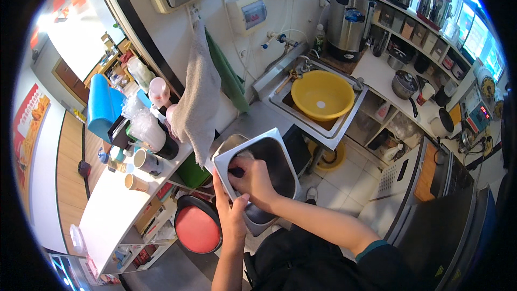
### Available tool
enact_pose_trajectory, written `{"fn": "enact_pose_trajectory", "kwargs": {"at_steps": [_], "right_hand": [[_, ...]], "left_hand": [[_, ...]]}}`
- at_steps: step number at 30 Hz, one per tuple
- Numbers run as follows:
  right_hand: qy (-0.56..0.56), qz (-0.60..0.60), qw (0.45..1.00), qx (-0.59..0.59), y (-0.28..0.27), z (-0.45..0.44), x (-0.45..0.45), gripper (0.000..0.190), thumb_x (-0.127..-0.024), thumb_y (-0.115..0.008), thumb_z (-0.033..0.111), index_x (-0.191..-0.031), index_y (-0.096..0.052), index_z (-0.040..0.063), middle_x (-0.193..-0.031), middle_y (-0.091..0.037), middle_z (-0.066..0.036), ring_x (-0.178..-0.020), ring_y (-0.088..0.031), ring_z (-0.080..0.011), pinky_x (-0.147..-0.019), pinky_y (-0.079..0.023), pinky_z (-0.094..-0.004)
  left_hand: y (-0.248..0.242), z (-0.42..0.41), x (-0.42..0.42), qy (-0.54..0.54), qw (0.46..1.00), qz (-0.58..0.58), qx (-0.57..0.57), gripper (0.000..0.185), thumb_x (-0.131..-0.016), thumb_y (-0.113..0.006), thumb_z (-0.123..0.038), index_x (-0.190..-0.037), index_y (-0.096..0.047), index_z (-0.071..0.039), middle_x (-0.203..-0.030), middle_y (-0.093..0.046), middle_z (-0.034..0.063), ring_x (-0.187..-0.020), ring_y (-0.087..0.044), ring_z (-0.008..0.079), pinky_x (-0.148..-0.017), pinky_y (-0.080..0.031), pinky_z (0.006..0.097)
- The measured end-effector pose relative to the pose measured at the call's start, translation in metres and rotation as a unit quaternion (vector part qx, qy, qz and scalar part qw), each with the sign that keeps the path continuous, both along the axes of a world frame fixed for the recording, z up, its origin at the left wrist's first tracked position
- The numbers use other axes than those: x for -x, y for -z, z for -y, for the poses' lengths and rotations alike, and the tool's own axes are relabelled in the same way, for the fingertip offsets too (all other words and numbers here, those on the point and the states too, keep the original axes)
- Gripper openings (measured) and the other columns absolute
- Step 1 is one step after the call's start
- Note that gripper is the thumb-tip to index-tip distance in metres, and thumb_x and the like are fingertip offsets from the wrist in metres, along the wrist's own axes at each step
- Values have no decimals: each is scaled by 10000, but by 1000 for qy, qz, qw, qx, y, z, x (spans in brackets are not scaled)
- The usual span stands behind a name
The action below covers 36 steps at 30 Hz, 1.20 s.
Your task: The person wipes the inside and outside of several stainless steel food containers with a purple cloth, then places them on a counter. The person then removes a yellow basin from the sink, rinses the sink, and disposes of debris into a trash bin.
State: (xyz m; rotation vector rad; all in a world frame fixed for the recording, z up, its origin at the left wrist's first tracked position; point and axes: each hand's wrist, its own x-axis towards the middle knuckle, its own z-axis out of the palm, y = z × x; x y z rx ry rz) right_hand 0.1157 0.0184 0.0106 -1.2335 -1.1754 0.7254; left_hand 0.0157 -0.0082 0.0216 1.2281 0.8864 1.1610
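A deep rectangular stainless-steel pan (278, 165) is tilted in front of me. My left hand (232, 204) grips its near left rim, with the thumb on the outside. My right hand (252, 176) reaches into the pan, fingers curled against the inner left wall. A pale patch shows just beyond its knuckles, and whether the fingers hold anything is hidden. Part of another metal container (230, 142) shows behind the pan's far left corner. A metal surface (258, 215) also shows below the pan's near side.
Beyond the pan, a yellow plastic basin (321, 95) sits in a steel sink (278, 99). Towels (198, 89) hang on the wall at left. A red-seated stool (198, 228) stands below the white counter (109, 210), which holds paper cups (135, 182). Shelves (416, 40) line the right.
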Motion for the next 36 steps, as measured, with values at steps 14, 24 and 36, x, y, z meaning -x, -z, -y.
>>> {"fn": "enact_pose_trajectory", "kwargs": {"at_steps": [14,24,36], "right_hand": [[-6,433,901,31,11,-1,-10,118,-734,-609,149,-826,-622,76,-817,-642,-111,-727,-640,-302,-620,-518,-414],[-250,372,893,47,-1,17,0,128,-678,-635,113,-797,-668,82,-818,-663,-156,-816,-643,-315,-720,-517,-401],[-104,-477,871,-54,-88,104,-83,292,-837,-549,39,-1129,-541,24,-1104,-605,-111,-1005,-600,-229,-889,-484,-370]], "left_hand": [[-12,0,22,-56,998,30,-11,918,-548,-591,-81,-1420,-309,-27,-1252,-480,111,-1130,-488,221,-998,-340,299],[-12,10,20,-51,998,11,-24,988,-506,-676,-216,-1415,-331,-40,-1221,-447,93,-1172,-431,233,-1030,-298,339],[-17,6,48,-129,952,277,37,572,-772,-534,-268,-1250,-449,34,-1177,-547,187,-1061,-562,300,-890,-480,399]]}}
